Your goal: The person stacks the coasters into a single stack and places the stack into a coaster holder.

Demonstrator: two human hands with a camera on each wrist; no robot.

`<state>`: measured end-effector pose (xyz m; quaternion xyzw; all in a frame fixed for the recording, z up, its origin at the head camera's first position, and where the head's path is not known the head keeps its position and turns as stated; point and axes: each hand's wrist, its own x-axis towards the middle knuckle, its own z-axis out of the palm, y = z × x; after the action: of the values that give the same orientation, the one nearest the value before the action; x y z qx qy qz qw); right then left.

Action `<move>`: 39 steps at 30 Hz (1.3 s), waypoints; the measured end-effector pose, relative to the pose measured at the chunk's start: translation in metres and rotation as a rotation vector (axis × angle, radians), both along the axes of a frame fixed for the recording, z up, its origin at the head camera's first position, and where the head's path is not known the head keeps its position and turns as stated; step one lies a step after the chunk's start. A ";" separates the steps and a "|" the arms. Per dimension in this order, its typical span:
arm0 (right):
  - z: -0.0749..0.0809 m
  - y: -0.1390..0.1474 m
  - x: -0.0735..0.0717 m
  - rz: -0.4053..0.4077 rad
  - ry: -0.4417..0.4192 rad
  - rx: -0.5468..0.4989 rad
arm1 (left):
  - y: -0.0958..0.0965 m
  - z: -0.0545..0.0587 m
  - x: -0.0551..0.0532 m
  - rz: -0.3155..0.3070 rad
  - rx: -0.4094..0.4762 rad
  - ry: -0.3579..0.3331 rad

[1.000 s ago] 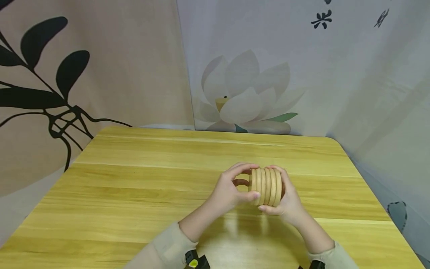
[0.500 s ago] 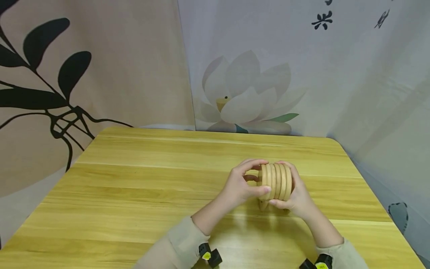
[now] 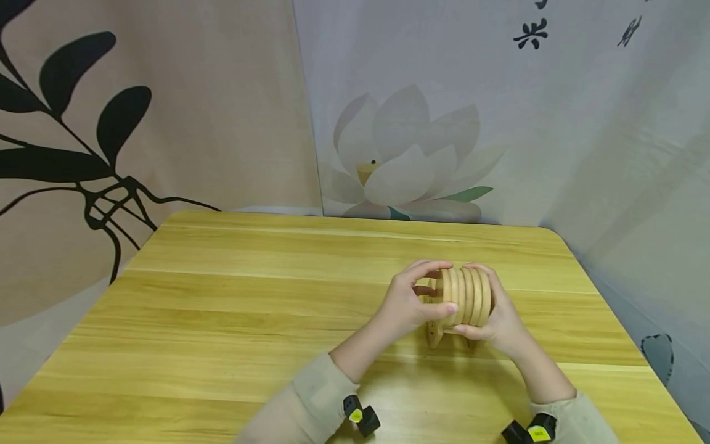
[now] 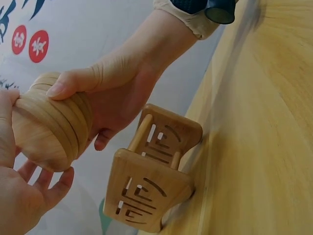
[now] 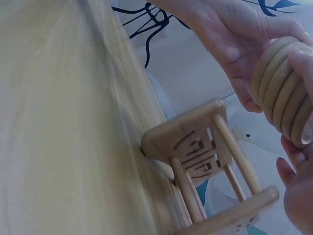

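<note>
A stack of several round wooden coasters (image 3: 468, 297) is held on its side, its discs pressed together in a row. My left hand (image 3: 409, 301) grips its left end, thumb along the near edge and fingers over the top. Around the right end curls my right hand (image 3: 501, 316), with its thumb underneath. Just below the stack stands a wooden coaster rack (image 4: 146, 188) with cut-out side panels joined by round rods. No coaster sits between the rods in the right wrist view. From the head, the coasters and hands hide most of the rack.
The wooden table (image 3: 233, 320) spreads out around the hands. Behind it hangs a cloth backdrop (image 3: 421, 154) printed with a lotus and dark leaves. Small black cameras (image 3: 360, 416) are strapped at both sleeves.
Both hands have carried the coaster stack to the right and slightly farther from the body. More of the coaster rack now shows below it, at its left. The grip looks the same.
</note>
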<state>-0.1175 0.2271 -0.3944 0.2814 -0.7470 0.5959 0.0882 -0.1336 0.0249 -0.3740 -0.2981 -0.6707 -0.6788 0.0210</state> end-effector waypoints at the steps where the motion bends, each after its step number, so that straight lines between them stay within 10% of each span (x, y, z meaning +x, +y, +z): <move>1: -0.001 0.001 -0.001 -0.004 0.001 0.009 | 0.001 -0.001 -0.001 0.000 -0.001 -0.001; 39: -0.019 0.025 -0.023 0.048 -0.024 0.083 | 0.025 -0.026 -0.014 0.059 -0.018 -0.009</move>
<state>-0.1405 0.2523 -0.4136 0.2953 -0.7651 0.5697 0.0532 -0.1481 0.0500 -0.4001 -0.2753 -0.6853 -0.6733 0.0356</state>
